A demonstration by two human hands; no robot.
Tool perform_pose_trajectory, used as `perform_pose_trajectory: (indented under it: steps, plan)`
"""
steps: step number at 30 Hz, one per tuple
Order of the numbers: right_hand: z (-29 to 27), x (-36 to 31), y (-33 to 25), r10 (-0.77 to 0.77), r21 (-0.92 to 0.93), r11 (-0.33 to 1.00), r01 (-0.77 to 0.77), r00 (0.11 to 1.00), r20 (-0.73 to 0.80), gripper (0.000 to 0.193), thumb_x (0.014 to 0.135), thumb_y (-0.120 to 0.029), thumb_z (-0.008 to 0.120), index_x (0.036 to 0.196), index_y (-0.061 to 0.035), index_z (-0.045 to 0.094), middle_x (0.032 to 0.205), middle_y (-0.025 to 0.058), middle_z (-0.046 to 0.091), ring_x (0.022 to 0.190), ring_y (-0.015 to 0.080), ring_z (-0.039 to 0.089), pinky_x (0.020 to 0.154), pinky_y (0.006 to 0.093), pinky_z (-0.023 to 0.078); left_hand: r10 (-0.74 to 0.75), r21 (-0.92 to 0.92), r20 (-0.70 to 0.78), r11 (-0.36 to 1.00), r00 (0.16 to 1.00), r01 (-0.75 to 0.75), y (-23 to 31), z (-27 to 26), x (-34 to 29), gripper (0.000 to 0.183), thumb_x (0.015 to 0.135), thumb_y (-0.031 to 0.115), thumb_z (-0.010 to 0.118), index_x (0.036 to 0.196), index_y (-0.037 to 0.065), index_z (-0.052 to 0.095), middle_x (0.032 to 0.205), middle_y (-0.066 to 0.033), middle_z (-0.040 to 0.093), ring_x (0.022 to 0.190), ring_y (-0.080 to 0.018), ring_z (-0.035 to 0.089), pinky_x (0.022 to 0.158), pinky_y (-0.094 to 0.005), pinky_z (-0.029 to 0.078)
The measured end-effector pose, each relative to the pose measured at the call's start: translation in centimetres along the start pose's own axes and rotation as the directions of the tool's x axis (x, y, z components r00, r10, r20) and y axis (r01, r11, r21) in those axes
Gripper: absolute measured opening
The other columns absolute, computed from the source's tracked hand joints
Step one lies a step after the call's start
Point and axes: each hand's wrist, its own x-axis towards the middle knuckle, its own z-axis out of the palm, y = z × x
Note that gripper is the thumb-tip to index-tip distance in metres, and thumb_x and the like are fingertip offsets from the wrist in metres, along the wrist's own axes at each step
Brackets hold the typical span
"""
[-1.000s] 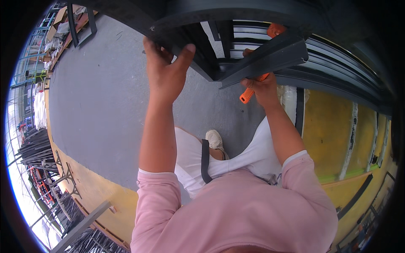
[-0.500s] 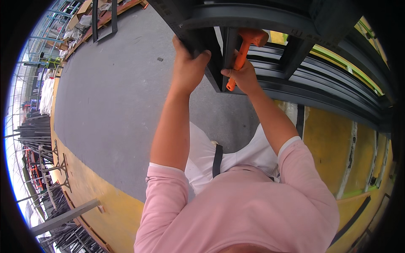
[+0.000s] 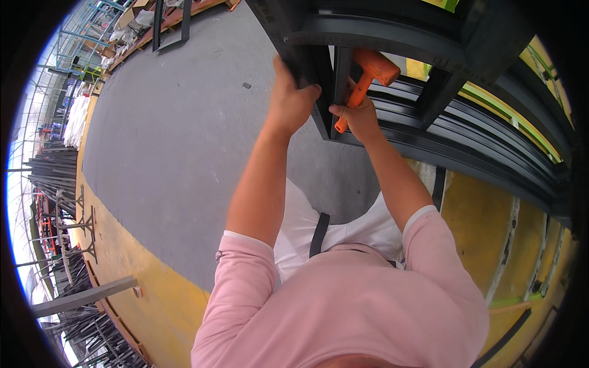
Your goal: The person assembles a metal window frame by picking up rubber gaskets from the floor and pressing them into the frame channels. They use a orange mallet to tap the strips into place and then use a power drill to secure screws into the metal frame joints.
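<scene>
My right hand [image 3: 361, 120] is closed around the handle of an orange mallet [image 3: 377, 67]. Its thick head is up, in front of the dark bars, and the handle's end pokes out below my thumb. Some of the right fingers are hidden behind the handle and a bar. My left hand [image 3: 291, 105] grips the side profile of a large dark grey metal frame [image 3: 380, 34], thumb on the near face and fingers mostly hidden behind the edge. The frame's lower corner comes down between my hands.
Grooved dark rails [image 3: 478, 126] of the frame run off to the right, above a yellow panelled surface [image 3: 475, 236]. Grey floor [image 3: 184, 122] lies to the left. Stacked dark profiles [image 3: 58, 172] and a grey beam [image 3: 86, 296] stand along the far left.
The whole view has shifted a little, so frame and hands appear further right. The mallet is tilted more, its head nearer me. Both hands keep their hold.
</scene>
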Motion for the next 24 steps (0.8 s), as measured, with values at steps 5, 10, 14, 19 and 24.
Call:
perform_pose_trajectory:
  steps: [5, 10, 14, 19, 24]
  plan:
    - [0.5, 0.0, 0.8, 0.000, 0.065, 0.998, 0.000, 1.000, 0.007, 0.083, 0.082, 0.006, 0.077, 0.154, -0.0045, 0.038, 0.113, 0.0005, 0.065, 0.094, 0.0084, 0.062, 0.084, 0.0257, 0.053, -0.009, -0.124, 0.019, 0.992, 1.000, 0.012, 1.1, 0.3, -0.4, 0.083, 0.080, 0.004, 0.074, 0.141, -0.002, 0.019, 0.128, -0.0222, 0.055, 0.117, -0.0309, 0.059, 0.100, -0.0387, 0.049]
    - [0.6, 0.9, 2.1, -0.052, -0.013, 0.999, 0.051, 0.997, -0.049, 0.075, 0.081, 0.001, 0.079, 0.147, -0.0031, 0.045, 0.116, 0.0025, 0.064, 0.101, 0.0123, 0.061, 0.088, 0.0280, 0.051, 0.005, -0.091, -0.193, 0.996, 0.981, -0.023, 2.3, 3.8, -0.7, 0.093, 0.076, 0.016, 0.083, 0.139, -0.007, 0.019, 0.128, -0.0261, 0.053, 0.116, -0.0335, 0.060, 0.096, -0.0407, 0.052]
    - [0.4, 0.1, 1.1, -0.014, -0.164, 0.986, 0.012, 1.000, -0.010, 0.059, 0.089, -0.013, 0.073, 0.140, -0.0011, 0.046, 0.119, 0.0076, 0.061, 0.109, 0.0169, 0.059, 0.092, 0.0317, 0.048, 0.026, 0.063, -0.449, 0.998, 0.893, 0.003, 1.7, 6.5, -0.1, 0.117, 0.069, 0.023, 0.089, 0.147, -0.009, 0.009, 0.129, -0.0301, 0.046, 0.118, -0.0424, 0.055, 0.098, -0.0463, 0.049]
    - [1.3, -6.0, -5.6, 0.332, -0.236, 0.890, -0.390, 0.909, -0.253, 0.039, 0.098, -0.024, 0.061, 0.129, -0.0034, 0.049, 0.094, 0.0036, 0.061, 0.075, 0.0098, 0.060, 0.053, 0.0290, 0.049, 0.180, 0.336, -0.575, 0.942, 0.798, 0.029, -1.3, 8.2, -0.5, 0.128, 0.067, 0.024, 0.089, 0.153, -0.006, -0.001, 0.136, -0.0331, 0.037, 0.125, -0.0484, 0.044, 0.106, -0.0555, 0.037]
    - [0.6, -11.9, -8.7, 0.412, 0.442, 0.834, -0.330, 0.905, -0.102, 0.029, 0.098, -0.015, 0.055, 0.122, 0.0002, 0.050, 0.086, 0.0051, 0.054, 0.063, 0.0098, 0.053, 0.043, 0.0262, 0.043, 0.180, 0.376, -0.610, 0.923, 0.772, 0.082, -2.6, 9.1, -0.5, 0.128, 0.067, 0.026, 0.088, 0.155, -0.003, 0.001, 0.132, -0.0299, 0.042, 0.124, -0.0474, 0.045, 0.107, -0.0569, 0.032]
